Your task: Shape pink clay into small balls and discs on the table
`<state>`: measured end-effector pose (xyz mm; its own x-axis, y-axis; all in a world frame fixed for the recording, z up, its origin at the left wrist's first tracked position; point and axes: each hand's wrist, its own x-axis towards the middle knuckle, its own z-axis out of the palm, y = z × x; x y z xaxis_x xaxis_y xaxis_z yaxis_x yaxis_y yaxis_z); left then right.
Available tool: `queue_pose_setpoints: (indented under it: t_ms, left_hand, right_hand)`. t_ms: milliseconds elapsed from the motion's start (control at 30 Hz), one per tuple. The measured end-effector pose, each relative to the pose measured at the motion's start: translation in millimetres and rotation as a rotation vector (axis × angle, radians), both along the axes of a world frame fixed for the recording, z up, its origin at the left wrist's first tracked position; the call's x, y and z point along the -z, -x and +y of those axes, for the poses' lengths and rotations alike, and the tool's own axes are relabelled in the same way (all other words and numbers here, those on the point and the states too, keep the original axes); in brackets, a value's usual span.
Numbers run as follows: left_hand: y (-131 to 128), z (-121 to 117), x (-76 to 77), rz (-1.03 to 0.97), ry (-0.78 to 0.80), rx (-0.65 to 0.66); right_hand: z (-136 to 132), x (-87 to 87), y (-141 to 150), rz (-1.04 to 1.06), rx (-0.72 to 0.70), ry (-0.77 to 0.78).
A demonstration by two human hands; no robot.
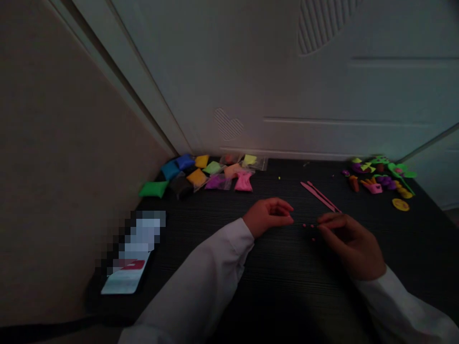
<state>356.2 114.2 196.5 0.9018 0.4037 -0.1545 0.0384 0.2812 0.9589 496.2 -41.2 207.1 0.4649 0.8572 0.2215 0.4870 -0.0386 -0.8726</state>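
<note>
Small pink bits of modelling clay (pixel 304 225) lie on the dark table between my two hands. My left hand (pixel 268 217) is just left of them, its fingers curved and the thumb apart from them, with nothing visible in between. On the other side, my right hand (pixel 351 243) has its thumb and forefinger pinched together beside the pink bits. Whatever is in that pinch is too small and dark to make out. Behind the right hand lie two thin pink modelling tools (pixel 320 197), side by side and slanting.
Bags of coloured clay, among them a pink one (pixel 244 181) and a green one (pixel 154 188), are grouped at the back left. A phone (pixel 132 258) lies at the left. Several small clay figures (pixel 385 181) stand at the back right. A white panel (pixel 229 86) rises behind the table (pixel 201 210).
</note>
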Motion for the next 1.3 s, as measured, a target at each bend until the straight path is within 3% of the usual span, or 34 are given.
queue_pose_setpoints:
  t_ms: [167, 300, 500, 800, 1100, 1300]
  left_hand:
    - [-1, 1, 2.3, 0.005, 0.02, -0.012]
    - [-1, 2, 4.9, 0.004, -0.011, -0.019]
    - [0, 2, 5.6, 0.023, -0.009, -0.023]
    - [-1, 1, 4.1, 0.067, -0.007, -0.035]
    - [-1, 2, 4.8, 0.036, -0.007, -0.063]
    - [-1, 3, 7.5, 0.02, -0.028, -0.073]
  right_hand:
    - [-2, -2.6, -2, 0.042, 0.035, -0.044]
    - [-2, -5.6, -5, 0.044, 0.057, 0.013]
    - [-3, -6.1, -16, -0.08, 0.002, 0.047]
    - [-3, -5.7, -16, 0.055, 0.039, 0.155]
    - [-2, -4.0, -19, 0.077, 0.032, 0.061]
    - [-3, -7.7, -18, 0.084, 0.055, 0.106]
